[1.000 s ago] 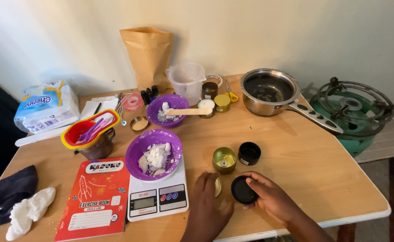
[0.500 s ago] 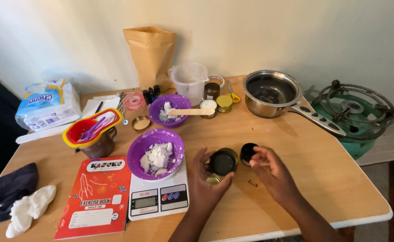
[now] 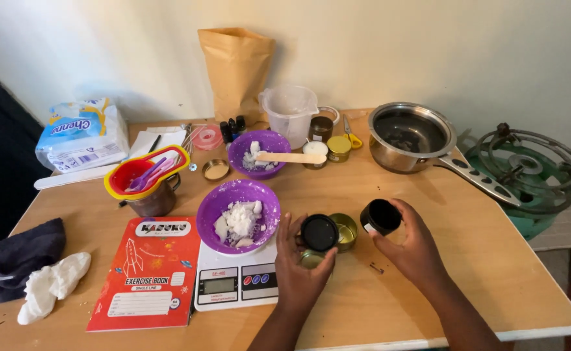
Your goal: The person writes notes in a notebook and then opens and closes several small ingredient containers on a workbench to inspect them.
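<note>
My left hand [image 3: 300,270] holds a round black lid [image 3: 319,232] by its edge, just left of an open gold tin [image 3: 346,229] on the wooden table [image 3: 467,260]. A gold lid [image 3: 311,259] lies partly hidden under that hand. My right hand [image 3: 410,250] grips a small open black jar [image 3: 381,216] a little to the right of the gold tin. A purple bowl [image 3: 238,214] of white chunks stands on a white kitchen scale [image 3: 237,284] beside my left hand.
A red exercise book [image 3: 146,273] lies left of the scale. Behind stand a second purple bowl [image 3: 259,151] with a wooden stick, a plastic jug [image 3: 290,110], a brown paper bag [image 3: 236,68], a steel pan [image 3: 410,135] and a green burner [image 3: 526,172]. Nested coloured cups [image 3: 144,177] sit left.
Both hands moved from the table's front edge up to the tins. The black lid left the table in my left hand; my right hand took hold of the black jar.
</note>
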